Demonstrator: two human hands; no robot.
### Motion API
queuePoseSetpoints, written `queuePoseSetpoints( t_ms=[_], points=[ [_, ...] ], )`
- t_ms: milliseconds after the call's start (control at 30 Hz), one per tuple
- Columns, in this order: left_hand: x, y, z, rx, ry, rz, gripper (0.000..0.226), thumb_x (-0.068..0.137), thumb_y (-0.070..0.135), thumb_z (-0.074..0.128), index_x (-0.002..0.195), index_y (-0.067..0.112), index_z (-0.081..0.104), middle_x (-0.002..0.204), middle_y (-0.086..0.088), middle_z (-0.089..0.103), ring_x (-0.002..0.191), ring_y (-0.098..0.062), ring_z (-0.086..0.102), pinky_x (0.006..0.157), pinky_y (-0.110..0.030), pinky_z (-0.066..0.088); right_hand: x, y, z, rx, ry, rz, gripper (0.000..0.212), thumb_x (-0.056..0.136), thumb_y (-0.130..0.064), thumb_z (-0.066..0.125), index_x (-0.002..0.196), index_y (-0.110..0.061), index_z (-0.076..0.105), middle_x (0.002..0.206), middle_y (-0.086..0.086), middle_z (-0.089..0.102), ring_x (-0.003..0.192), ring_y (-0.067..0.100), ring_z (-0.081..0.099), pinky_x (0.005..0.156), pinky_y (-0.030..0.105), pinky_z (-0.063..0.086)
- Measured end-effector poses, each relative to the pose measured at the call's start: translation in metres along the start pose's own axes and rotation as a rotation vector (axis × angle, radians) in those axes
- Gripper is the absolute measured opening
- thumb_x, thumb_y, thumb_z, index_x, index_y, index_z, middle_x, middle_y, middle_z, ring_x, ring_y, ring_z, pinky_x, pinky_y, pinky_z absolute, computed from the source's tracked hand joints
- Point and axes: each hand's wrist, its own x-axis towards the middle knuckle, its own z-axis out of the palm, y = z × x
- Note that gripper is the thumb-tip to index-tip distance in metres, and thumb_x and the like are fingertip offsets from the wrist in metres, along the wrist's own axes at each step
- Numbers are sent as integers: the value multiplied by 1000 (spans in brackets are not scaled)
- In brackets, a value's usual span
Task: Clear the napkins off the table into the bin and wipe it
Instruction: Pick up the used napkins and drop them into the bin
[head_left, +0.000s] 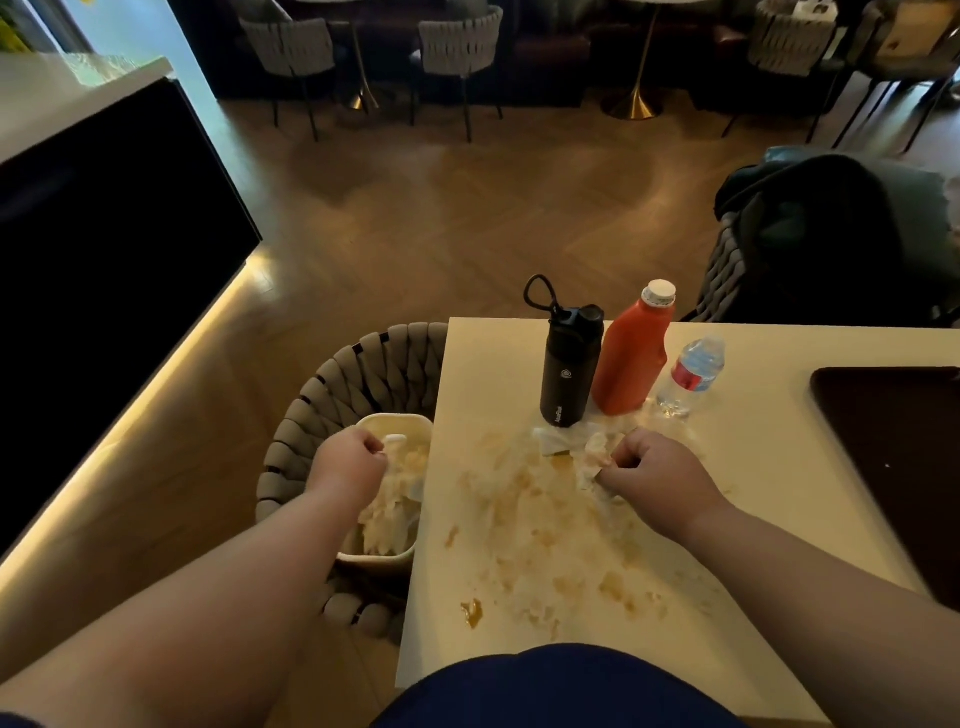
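Observation:
My left hand (347, 462) hovers over the cream bin (397, 423), which stands on a woven chair to the left of the table; its curled fingers pinch a bit of white napkin (394, 441). Crumpled napkins (387, 514) fill the bin. On the pale table (769, 467), my right hand (657, 480) grips a crumpled, stained napkin (597, 452). Another flattened white napkin (558, 439) lies just beyond it, by the bottles. Brown smears and blobs (540, 525) cover the tabletop in front of me.
A black flask (569, 369), a red sauce bottle (634, 358) and a small water bottle (693, 374) stand at the table's far side. A dark tray or mat (898, 457) lies on the right. The woven chair (363, 374) holds the bin.

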Motion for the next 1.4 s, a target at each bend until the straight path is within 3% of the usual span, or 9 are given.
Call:
queuePoseSetpoints(
  t_ms=[133,400,567,633,700,800,1000,1133,1400],
  points=[
    [10,-17,-4,-1,12,-51,20,99,22,64,118,17,68,94,3,65,79,-14,63,57,-26,50,1,-1,8,-11,-22,5,13,86,-19,75,83,-9,67,84,10,67,79,26,62,65,37,50],
    [14,-22,-3,-36,-71,-61,47,103,23,59,149,21,50,134,-6,63,79,-8,59,55,-21,47,5,-5,17,-17,-50,-9,14,86,-20,75,78,-12,67,82,7,67,77,23,61,61,31,46],
    [7,-10,-10,-79,-71,0,25,101,23,61,126,21,64,104,3,69,79,-19,69,62,-34,63,9,-11,19,2,-54,-41,13,87,-21,75,80,-13,69,82,7,68,77,23,63,60,29,46],
    [-1,3,-10,-125,-93,57,14,101,21,62,113,22,68,93,2,68,75,-19,68,58,-29,60,11,-13,20,17,-51,-68,13,87,-20,75,80,-11,69,80,8,67,75,23,62,59,29,46],
    [-11,18,-6,-158,-118,131,9,101,19,62,103,25,68,91,2,68,71,-16,66,54,-23,54,12,-16,22,36,-49,-84,14,86,-20,75,78,-11,68,77,7,67,71,21,60,58,30,45],
    [-27,43,3,-214,-195,231,11,99,19,65,102,29,68,93,4,70,79,-14,68,65,-28,61,14,-20,25,80,-55,-99,13,86,-20,76,78,-14,68,78,5,67,72,19,62,59,27,45],
    [-62,94,21,-201,-443,427,76,82,27,86,146,42,48,122,14,61,96,-6,65,84,-26,60,13,-30,31,108,-70,-147,9,89,-25,77,86,-19,71,82,3,69,76,18,65,59,23,47],
    [-69,104,27,-209,-417,517,54,86,23,82,135,35,61,110,15,67,88,0,66,77,-15,58,14,-30,34,214,-102,-172,6,88,-28,78,87,-22,76,78,0,72,72,15,67,59,23,51],
    [-48,84,22,-159,-253,466,19,93,30,74,111,27,70,94,12,68,84,-5,64,75,-26,55,18,-21,37,286,-135,-158,20,88,-32,78,107,-25,76,86,-1,74,80,15,70,65,21,55]
  ],
)
